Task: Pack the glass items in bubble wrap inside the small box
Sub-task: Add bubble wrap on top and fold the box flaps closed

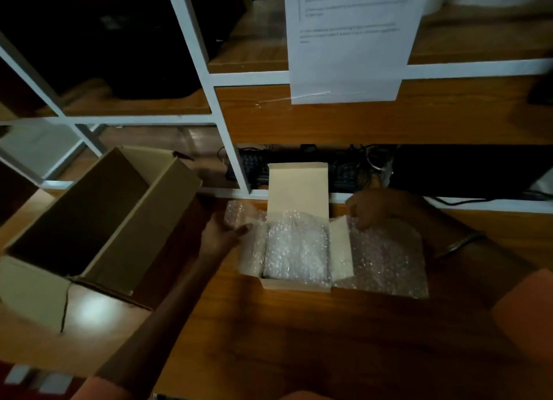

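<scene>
Matt cardboard small box [297, 187], glossy clear bubble wrap [386, 259], polished wood table [299, 339]

Printed sheet of paper [350, 40] hanging from the white shelf frame [248, 77], upper centre: several lines of small grey type, too blurred to read; no word, number or brand can be made out. Small box [296, 286], larger cardboard box [143, 220] and bubble wrap [386, 259] on the wooden table: no legible label, print or sign on any visible face
</scene>
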A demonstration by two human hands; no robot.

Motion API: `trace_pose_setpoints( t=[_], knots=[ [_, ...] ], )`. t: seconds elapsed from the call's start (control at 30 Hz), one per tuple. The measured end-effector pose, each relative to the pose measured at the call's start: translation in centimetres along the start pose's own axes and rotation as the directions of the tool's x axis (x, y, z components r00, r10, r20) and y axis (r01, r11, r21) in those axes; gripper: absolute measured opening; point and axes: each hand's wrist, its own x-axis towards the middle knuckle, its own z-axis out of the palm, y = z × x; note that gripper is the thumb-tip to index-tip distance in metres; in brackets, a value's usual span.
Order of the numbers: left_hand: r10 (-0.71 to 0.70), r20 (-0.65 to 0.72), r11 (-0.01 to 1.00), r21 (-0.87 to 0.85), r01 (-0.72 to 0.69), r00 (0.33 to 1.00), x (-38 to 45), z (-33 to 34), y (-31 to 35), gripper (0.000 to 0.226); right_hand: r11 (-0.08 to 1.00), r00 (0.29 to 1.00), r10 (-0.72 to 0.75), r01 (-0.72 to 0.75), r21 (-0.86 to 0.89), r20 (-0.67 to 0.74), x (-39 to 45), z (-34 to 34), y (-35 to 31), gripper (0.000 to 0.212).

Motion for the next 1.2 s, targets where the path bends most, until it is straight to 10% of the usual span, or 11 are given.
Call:
trace_pose_setpoints(
  t=[0.13, 0.27, 0.47, 0.77, 1.2],
  knots=[
    [0.299, -0.117, 0.882, 0.412, -0.227, 0.947, -0.4, 0.9, -1.2, 0.102, 0.987, 0.904, -0.114, 0.151, 0.057, -0.412, 0.6, 2.4, -2.6, 0.041],
    [0.587, 0.158, 0.571, 0.615, -0.544, 0.794, -1.6, 2.2, 0.3, 0.079, 0.993, 0.978, -0.115, 0.107, -0.053, -0.174, -0.5, 4.7, -6.5, 0.071],
    [0.302, 0.615, 0.237, 0.692, -0.682, 0.729, -0.1, 3.7, 0.7, 0.094, 0.972, 0.984, -0.031, -0.012, -0.236, -0.177, -0.5, 8.0, -6.7, 0.079],
    [0.138, 0.562, 0.041, 0.819, -0.572, 0.815, -0.9, 5.8, 0.9, 0.115, 0.984, 0.983, 0.064, -0.091, -0.155, -0.171, 0.0, 8.7, -8.9, 0.107],
    [0.142, 0.552, -0.021, 0.832, -0.555, 0.822, -1.0, 7.0, 0.6, 0.115, 0.976, 0.96, 0.096, -0.143, -0.166, -0.262, 2.3, 9.2, -8.0, 0.06]
  ],
)
